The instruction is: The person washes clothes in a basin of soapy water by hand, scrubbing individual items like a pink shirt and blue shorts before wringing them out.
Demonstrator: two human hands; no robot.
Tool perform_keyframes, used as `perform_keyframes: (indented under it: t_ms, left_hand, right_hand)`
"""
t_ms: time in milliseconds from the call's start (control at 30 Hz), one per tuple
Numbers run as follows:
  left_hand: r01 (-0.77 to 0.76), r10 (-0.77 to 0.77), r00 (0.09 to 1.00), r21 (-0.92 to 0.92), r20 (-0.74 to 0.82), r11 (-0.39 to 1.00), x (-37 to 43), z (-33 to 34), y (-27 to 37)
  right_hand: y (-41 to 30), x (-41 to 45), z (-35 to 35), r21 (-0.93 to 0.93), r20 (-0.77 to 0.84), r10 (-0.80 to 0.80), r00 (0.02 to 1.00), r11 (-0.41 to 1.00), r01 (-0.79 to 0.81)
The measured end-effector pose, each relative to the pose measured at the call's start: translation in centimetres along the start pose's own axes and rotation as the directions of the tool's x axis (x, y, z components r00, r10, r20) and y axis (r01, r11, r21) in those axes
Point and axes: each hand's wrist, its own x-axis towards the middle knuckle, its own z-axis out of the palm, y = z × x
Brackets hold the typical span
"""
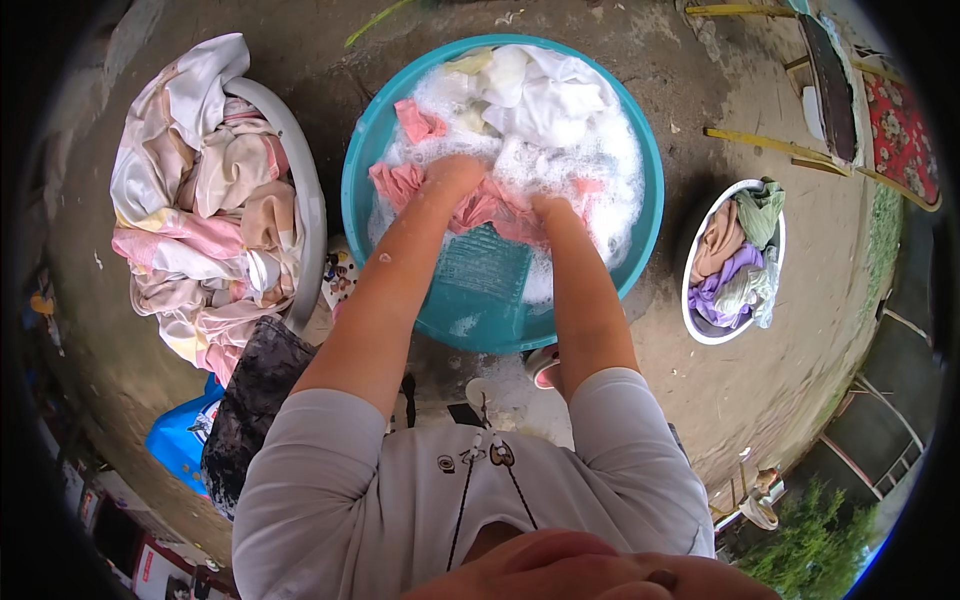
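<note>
Before me stands a round teal plastic basin of sudsy water. Both hands are in it, on a wet pink cloth that stretches between them. My left hand presses into the cloth and foam, its fingers hidden. The fingers of my right hand are also sunk in foam and cloth at the pink cloth's right part. Under the cloth's near edge shows a ribbed teal washboard surface. White garments lie in the suds at the far side, and another pink piece pokes up at the far left.
At left, a large grey tub is heaped with pink, white and beige fabric. A small white basin at right holds green, purple and tan clothes. A wooden-legged chair stands at the far right, and a blue bag lies at lower left.
</note>
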Motion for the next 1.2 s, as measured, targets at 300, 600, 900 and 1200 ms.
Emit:
perform_keyframes:
  t_ms: [300,600,900,1200]
  left_hand:
    - [-0.266,0.264,0.826,0.068,-0.498,0.961,-6.3,2.5,-3.9]
    - [-0.321,0.067,0.712,-0.239,-0.699,0.917,-18.4,-2.0,4.6]
    - [-0.335,0.182,0.887,-0.863,-0.424,-0.379,-24.6,-8.5,6.9]
    - [-0.046,0.169,0.977,-0.897,-0.133,-0.44,-24.6,-3.0,5.0]
  right_hand:
    - [-1.1,-16.2,-5.5,0.837,-0.515,0.67,0.534,0.26,0.481]
    - [-17.1,-36.4,-16.7,0.554,-0.778,0.352,0.521,-0.009,0.833]
    - [-12.6,-38.9,-12.4,0.034,-0.901,0.324,0.29,-0.613,0.79]
    - [-11.8,-18.3,1.1,0.301,-0.433,0.402,0.807,-0.78,0.549]
